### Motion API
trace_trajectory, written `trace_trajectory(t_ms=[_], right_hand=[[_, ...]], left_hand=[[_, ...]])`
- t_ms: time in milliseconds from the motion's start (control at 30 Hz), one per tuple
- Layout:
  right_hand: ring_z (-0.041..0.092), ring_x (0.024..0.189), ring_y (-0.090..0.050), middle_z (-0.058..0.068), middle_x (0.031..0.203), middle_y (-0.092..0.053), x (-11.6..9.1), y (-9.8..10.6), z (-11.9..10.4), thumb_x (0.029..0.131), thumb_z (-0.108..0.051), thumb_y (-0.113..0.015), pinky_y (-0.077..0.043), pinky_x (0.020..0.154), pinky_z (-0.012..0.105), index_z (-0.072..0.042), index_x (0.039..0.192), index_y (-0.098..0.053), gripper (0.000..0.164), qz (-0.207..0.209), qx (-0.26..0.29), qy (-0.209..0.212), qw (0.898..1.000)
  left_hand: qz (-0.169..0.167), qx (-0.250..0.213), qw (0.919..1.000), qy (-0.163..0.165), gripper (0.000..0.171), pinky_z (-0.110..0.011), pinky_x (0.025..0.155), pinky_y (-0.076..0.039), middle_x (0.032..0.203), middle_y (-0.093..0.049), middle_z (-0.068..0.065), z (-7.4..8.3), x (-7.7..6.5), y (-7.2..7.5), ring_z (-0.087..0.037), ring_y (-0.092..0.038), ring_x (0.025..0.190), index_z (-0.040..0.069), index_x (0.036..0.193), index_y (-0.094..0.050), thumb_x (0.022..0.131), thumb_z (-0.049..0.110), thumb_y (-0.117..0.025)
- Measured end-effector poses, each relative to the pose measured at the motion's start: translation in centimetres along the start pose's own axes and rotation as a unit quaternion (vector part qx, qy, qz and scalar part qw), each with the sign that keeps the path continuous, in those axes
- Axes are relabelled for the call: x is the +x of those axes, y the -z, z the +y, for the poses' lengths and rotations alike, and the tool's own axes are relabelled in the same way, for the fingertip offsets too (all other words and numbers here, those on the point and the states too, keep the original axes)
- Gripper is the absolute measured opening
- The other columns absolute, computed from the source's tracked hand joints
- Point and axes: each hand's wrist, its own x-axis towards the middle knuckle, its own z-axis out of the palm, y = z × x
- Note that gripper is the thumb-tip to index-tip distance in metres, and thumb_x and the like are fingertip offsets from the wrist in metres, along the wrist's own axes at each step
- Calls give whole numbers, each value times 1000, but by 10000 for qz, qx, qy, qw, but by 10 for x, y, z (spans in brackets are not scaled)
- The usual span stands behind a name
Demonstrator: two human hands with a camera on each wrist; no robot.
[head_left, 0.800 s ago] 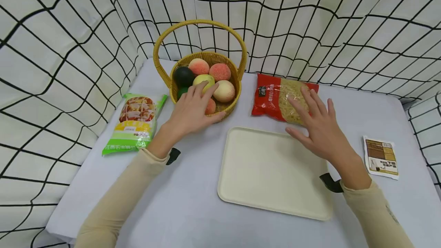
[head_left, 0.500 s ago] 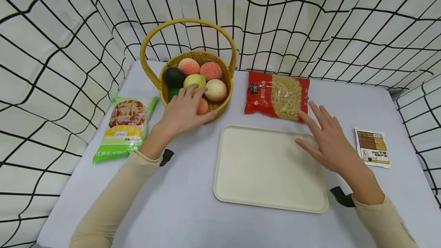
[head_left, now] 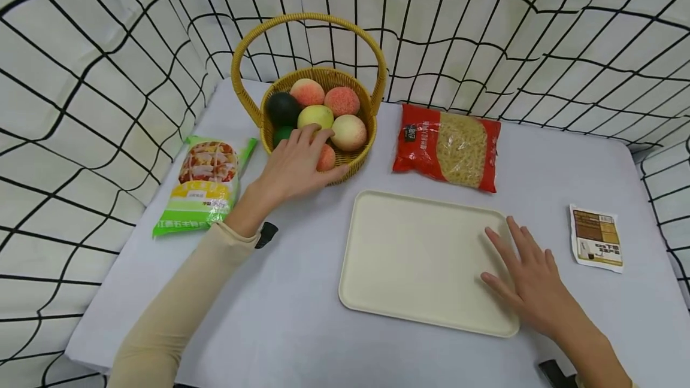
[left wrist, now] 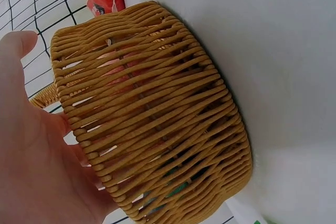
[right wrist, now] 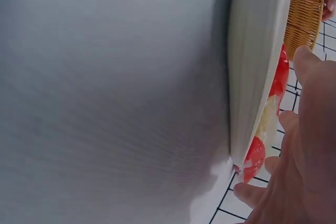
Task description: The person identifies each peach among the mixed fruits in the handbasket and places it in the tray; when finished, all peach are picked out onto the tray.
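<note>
A yellow woven basket [head_left: 372, 118] with a tall handle stands at the back. In it lie several fruits, among them a yellow-green fruit [head_left: 315, 117], a pale peach [head_left: 348, 133] and a small peach [head_left: 326, 157]. My left hand [head_left: 296, 166] reaches over the basket's front rim, fingers loosely bent above the fruit and thumb spread apart; whether the fingertips touch fruit cannot be told. In the left wrist view, the woven wall partly hides those fingers. My right hand [head_left: 533, 280] hovers with spread fingers over the right edge of a cream tray [head_left: 420, 256], holding nothing.
Left of the basket lies a green food bag [head_left: 205, 187]. A red bag of pasta [head_left: 447, 147] lies behind the tray. A small white-and-brown packet [head_left: 595, 238] is at the right. Black-gridded white cloth walls [head_left: 458, 35] surround the white table.
My right hand has drawn back toward me and to the right, from over the pasta bag to the tray's right edge. The left hand has stayed at the basket. The head view has shifted slightly.
</note>
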Motion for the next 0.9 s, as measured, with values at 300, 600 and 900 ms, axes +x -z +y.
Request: trace_trajectory(t_ms=[300,600,900], right_hand=[[50,162,-17,15,181,-6,-10,-8,-3,102,-52,-64,-22,109,89,-32,171,-21,84,-181,-30,-183,9997],[51,161,-17,15,181,-2,-13,-10,-4,103,-54,-61,-20,111,89,-31,171,-21,83,-302,3,-298,9991],[50,163,-12,14,182,1,-15,-12,-2,104,-54,-60,-16,111,90,-32,172,-18,82,-270,103,-303,9991]], left_hand=[[-61,-83,9999,40,87,-60,116,-43,167,-37,-13,1,1,2,-38,-38,151,17,161,-40,97,72,-57],[-114,-63,9999,25,85,-60,114,-43,165,-40,-12,1,5,3,-37,-40,150,15,160,-42,98,71,-57],[-820,-357,9958,199,89,-57,113,-48,159,-47,-14,-2,16,5,-38,-52,139,12,157,-45,96,77,-54]])
